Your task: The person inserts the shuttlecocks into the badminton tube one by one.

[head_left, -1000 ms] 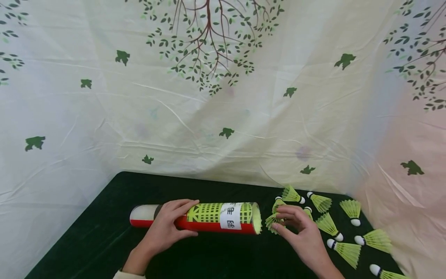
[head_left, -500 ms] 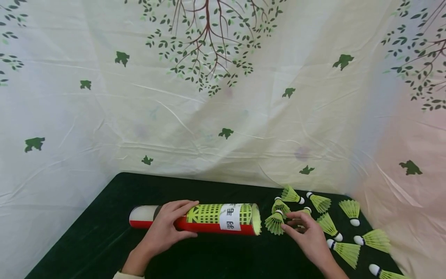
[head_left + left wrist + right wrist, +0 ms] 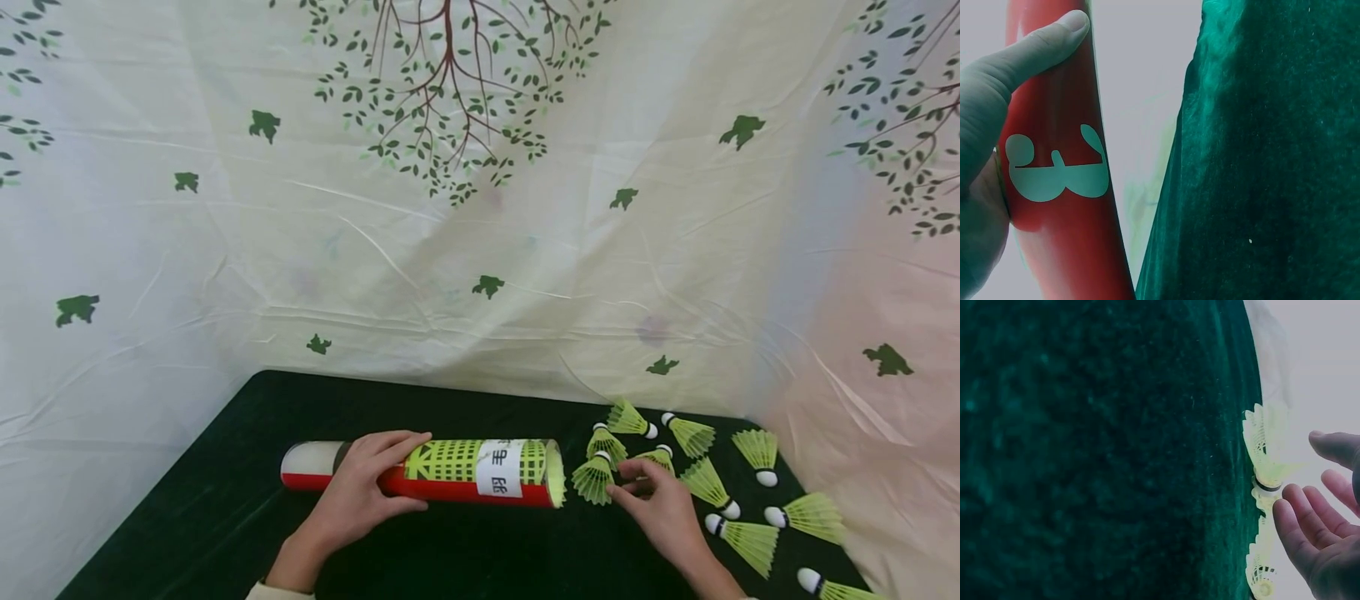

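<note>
In the head view my left hand (image 3: 371, 479) grips a red and yellow-green shuttlecock tube (image 3: 457, 472) that lies sideways, its right end uncovered. Yellow edges of a shuttlecock skirt show at that mouth. The left wrist view has the thumb (image 3: 1054, 47) pressed along the tube's red side. My right hand (image 3: 660, 504) hovers by a yellow shuttlecock (image 3: 593, 479) lying just right of the tube's mouth, cork pointing away from me. Its fingers are loosely bent and hold nothing; in the right wrist view the fingertips (image 3: 1288, 509) are spread near a shuttlecock (image 3: 1266, 459).
More yellow shuttlecocks lie scattered over the right part of the dark green cloth (image 3: 480, 550), among them one at the back (image 3: 688, 433) and one nearer (image 3: 746, 542). A pale curtain (image 3: 420, 275) printed with branches stands behind the table.
My right hand has let go of the shuttlecock near the tube and drawn back a little to the right. That shuttlecock now lies on the cloth. The left hand has stayed on the tube.
</note>
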`<state>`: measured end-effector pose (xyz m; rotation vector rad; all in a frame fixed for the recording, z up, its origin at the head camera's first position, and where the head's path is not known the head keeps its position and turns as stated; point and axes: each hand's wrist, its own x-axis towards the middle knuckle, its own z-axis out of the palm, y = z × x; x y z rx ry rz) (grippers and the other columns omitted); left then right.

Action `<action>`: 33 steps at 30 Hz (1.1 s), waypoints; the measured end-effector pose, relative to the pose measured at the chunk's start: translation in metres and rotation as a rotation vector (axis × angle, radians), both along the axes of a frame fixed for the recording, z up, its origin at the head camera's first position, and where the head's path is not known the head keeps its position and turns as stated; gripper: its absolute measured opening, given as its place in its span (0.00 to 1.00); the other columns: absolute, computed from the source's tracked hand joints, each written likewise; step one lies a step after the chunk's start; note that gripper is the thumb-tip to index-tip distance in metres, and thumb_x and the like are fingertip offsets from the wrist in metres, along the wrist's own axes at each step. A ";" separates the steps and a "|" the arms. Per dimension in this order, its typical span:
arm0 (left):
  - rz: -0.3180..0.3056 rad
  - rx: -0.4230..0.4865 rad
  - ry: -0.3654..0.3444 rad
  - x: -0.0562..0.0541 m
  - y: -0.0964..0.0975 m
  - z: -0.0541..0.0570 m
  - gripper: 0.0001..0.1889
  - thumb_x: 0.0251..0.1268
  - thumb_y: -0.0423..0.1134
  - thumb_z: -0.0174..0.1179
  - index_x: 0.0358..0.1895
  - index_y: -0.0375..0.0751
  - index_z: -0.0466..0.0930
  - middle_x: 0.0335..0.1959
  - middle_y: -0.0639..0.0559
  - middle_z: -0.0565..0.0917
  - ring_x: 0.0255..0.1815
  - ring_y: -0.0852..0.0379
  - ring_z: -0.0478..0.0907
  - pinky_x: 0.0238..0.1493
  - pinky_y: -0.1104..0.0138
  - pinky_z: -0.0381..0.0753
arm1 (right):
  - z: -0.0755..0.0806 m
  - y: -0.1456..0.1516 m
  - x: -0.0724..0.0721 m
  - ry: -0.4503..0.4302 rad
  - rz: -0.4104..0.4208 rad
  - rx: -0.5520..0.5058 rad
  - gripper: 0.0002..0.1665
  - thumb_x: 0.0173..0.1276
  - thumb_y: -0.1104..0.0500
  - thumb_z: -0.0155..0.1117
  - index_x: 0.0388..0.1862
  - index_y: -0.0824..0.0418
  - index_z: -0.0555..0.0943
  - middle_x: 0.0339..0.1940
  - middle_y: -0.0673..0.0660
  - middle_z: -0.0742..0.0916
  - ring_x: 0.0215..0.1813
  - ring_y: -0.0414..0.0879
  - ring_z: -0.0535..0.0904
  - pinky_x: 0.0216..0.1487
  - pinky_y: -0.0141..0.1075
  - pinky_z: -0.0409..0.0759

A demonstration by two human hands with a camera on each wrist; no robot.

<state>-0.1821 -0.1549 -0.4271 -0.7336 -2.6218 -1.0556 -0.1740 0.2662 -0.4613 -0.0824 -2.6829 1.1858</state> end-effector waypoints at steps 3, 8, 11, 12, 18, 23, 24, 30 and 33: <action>-0.002 -0.002 0.001 0.000 0.001 0.000 0.46 0.44 0.45 0.82 0.69 0.75 0.70 0.63 0.65 0.75 0.62 0.54 0.68 0.62 0.44 0.69 | -0.002 0.000 -0.003 -0.001 -0.013 0.011 0.16 0.60 0.62 0.76 0.46 0.61 0.84 0.44 0.56 0.86 0.42 0.49 0.84 0.38 0.36 0.82; -0.005 -0.002 -0.001 -0.001 0.001 0.000 0.46 0.43 0.45 0.82 0.69 0.76 0.70 0.63 0.66 0.75 0.62 0.55 0.68 0.62 0.44 0.69 | -0.006 0.001 -0.006 -0.017 -0.018 0.012 0.15 0.60 0.60 0.76 0.45 0.61 0.84 0.40 0.55 0.86 0.41 0.49 0.84 0.35 0.35 0.81; -0.005 -0.001 -0.004 -0.001 0.002 0.001 0.46 0.43 0.44 0.82 0.69 0.76 0.70 0.63 0.66 0.75 0.62 0.55 0.68 0.62 0.44 0.69 | -0.007 0.002 -0.006 -0.013 -0.022 0.014 0.14 0.61 0.59 0.76 0.44 0.61 0.84 0.38 0.54 0.86 0.39 0.48 0.84 0.34 0.35 0.81; -0.005 -0.002 -0.005 -0.001 0.002 0.001 0.46 0.43 0.44 0.82 0.69 0.76 0.70 0.63 0.66 0.75 0.62 0.55 0.68 0.62 0.44 0.69 | -0.008 0.002 -0.006 -0.012 -0.025 0.015 0.13 0.61 0.59 0.76 0.43 0.61 0.85 0.37 0.54 0.86 0.39 0.47 0.84 0.34 0.35 0.81; -0.001 -0.006 -0.003 -0.001 0.002 0.002 0.46 0.44 0.44 0.82 0.69 0.76 0.70 0.63 0.66 0.75 0.62 0.54 0.68 0.62 0.44 0.68 | -0.009 0.002 -0.008 -0.005 -0.045 0.032 0.10 0.62 0.60 0.75 0.40 0.60 0.85 0.34 0.51 0.86 0.37 0.44 0.82 0.35 0.33 0.80; 0.000 -0.005 -0.003 -0.001 0.001 0.002 0.46 0.43 0.44 0.82 0.69 0.76 0.70 0.63 0.66 0.75 0.62 0.55 0.68 0.62 0.44 0.68 | -0.008 0.004 -0.009 -0.016 -0.057 0.044 0.08 0.64 0.59 0.73 0.40 0.60 0.85 0.34 0.51 0.86 0.37 0.44 0.82 0.36 0.34 0.79; 0.000 -0.004 -0.003 -0.001 0.001 0.002 0.46 0.43 0.44 0.82 0.69 0.76 0.70 0.63 0.66 0.75 0.62 0.55 0.68 0.62 0.44 0.68 | -0.008 0.005 -0.008 -0.020 -0.060 0.044 0.08 0.64 0.59 0.73 0.40 0.60 0.85 0.34 0.51 0.86 0.37 0.44 0.82 0.36 0.35 0.79; -0.004 -0.001 -0.003 -0.001 0.000 0.001 0.46 0.44 0.45 0.82 0.69 0.76 0.70 0.63 0.66 0.75 0.62 0.55 0.68 0.62 0.44 0.68 | -0.006 0.008 -0.006 -0.031 -0.084 0.049 0.06 0.65 0.61 0.72 0.38 0.61 0.84 0.34 0.53 0.86 0.37 0.45 0.81 0.35 0.37 0.78; -0.005 -0.001 -0.001 -0.002 -0.001 0.001 0.46 0.44 0.44 0.82 0.69 0.76 0.70 0.63 0.66 0.75 0.62 0.55 0.68 0.62 0.44 0.68 | -0.006 0.009 -0.006 -0.028 -0.094 0.052 0.06 0.64 0.61 0.72 0.38 0.61 0.84 0.33 0.53 0.87 0.36 0.45 0.81 0.35 0.37 0.78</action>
